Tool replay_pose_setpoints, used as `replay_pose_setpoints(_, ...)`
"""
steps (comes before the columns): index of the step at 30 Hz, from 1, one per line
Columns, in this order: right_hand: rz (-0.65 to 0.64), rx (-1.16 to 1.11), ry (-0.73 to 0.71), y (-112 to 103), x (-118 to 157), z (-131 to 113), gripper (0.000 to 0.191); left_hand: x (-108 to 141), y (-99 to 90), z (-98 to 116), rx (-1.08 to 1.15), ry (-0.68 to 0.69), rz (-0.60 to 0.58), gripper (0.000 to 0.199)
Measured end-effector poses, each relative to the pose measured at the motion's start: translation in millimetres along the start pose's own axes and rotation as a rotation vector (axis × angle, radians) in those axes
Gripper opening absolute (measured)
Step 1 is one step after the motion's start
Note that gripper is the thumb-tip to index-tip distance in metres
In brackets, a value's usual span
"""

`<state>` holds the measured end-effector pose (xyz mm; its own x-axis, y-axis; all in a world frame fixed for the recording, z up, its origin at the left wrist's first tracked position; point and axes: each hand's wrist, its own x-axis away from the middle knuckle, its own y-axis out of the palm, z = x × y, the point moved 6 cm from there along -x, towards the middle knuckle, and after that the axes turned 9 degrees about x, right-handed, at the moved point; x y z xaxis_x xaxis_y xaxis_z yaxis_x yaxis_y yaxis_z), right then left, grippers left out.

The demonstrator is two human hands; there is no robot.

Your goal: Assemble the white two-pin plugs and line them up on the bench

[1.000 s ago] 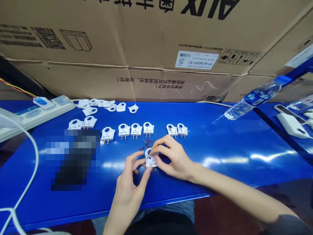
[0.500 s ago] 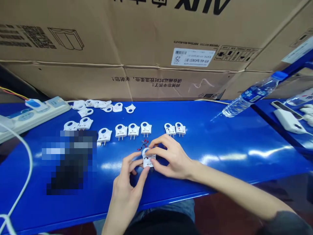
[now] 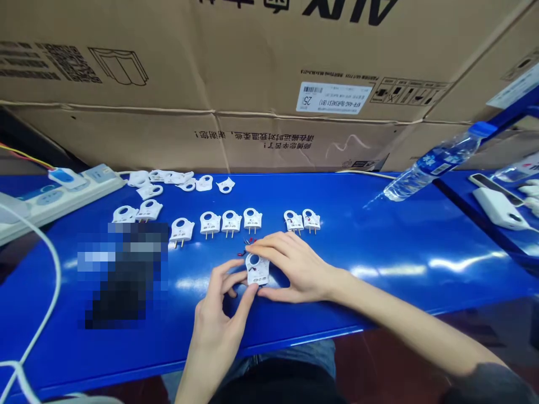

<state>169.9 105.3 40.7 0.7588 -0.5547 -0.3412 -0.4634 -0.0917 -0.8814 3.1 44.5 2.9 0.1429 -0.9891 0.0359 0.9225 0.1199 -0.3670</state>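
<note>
A white plug half (image 3: 258, 271) with a round ring opening stands between my hands near the table's front edge, a small dark part on its face. My left hand (image 3: 221, 306) pinches its left side between thumb and fingers. Over its top and right side curve the fingers of my right hand (image 3: 297, 269), with the thumb at its lower right corner. Just behind lie small red-and-black parts (image 3: 241, 253), partly covered by my right fingers. Two similar plug halves (image 3: 311, 220) with dark parts on them lie farther back to the right.
More white plug halves (image 3: 252, 220) form a row to the left, with loose white covers (image 3: 204, 183) behind. A blurred dark object (image 3: 126, 275) and a power strip (image 3: 96, 185) occupy the left. A water bottle (image 3: 433, 163) stands right; a large carton (image 3: 261, 67) backs the blue table (image 3: 379, 241).
My right fingers have lifted off the plug's face to its top and right edge, uncovering its front. The left hand keeps its pinch. The view has shifted slightly.
</note>
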Motion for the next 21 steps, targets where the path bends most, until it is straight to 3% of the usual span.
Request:
replay_pose_setpoints(5,0.0,-0.003,-0.014,0.1,0.1,1.7,0.081,-0.2,-1.5,0.2,0.028,-0.01,0.017,0.046)
replay_pose_setpoints(21,0.048,0.078,-0.062,-0.7,-0.4,0.2,0.076,-0.1,-2.8,0.5,0.03,0.02,0.021,0.043)
